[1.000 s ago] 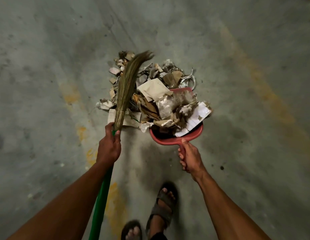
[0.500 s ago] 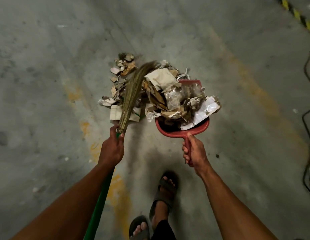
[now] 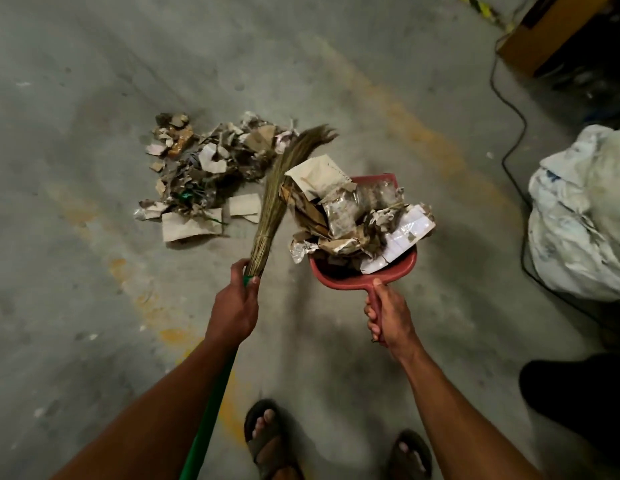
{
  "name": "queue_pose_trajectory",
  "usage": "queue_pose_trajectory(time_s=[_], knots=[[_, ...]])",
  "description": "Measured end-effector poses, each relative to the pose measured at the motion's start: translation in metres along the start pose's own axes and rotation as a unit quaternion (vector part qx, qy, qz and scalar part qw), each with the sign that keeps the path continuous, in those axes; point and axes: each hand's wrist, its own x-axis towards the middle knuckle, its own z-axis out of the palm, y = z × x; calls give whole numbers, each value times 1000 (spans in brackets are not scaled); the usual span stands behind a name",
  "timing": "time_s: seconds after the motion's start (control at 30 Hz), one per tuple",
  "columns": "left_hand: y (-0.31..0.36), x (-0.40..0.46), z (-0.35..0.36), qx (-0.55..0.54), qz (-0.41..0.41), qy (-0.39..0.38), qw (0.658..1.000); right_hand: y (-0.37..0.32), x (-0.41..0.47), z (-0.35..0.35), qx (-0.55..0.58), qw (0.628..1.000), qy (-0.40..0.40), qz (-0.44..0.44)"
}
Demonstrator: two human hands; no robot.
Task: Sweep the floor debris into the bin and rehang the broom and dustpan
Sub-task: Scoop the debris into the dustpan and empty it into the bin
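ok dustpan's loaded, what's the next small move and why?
Probably carry the heaped red plastic dustpan, gripped by the right hand, right toward the white sack, with the straw broom in the left hand steadying the load. It looks full, and a scrap pile remains on the floor.

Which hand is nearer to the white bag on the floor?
The right hand, gripping the dustpan handle, is nearer the bag. The left hand, holding the broom, is farther away.
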Motion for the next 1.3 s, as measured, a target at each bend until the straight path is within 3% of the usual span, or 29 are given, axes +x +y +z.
queue_pose_trajectory(time_s=[0.8, 1.2, 1.3], knots=[[204, -218, 339, 44, 148, -203, 967, 215, -120, -426, 125, 961, 232, 84], [269, -291, 453, 65, 170, -268, 946, 286, -150, -547, 164, 929, 291, 162], [278, -304, 468, 74, 172, -281, 941, 294, -152, -566, 145, 934, 273, 181]])
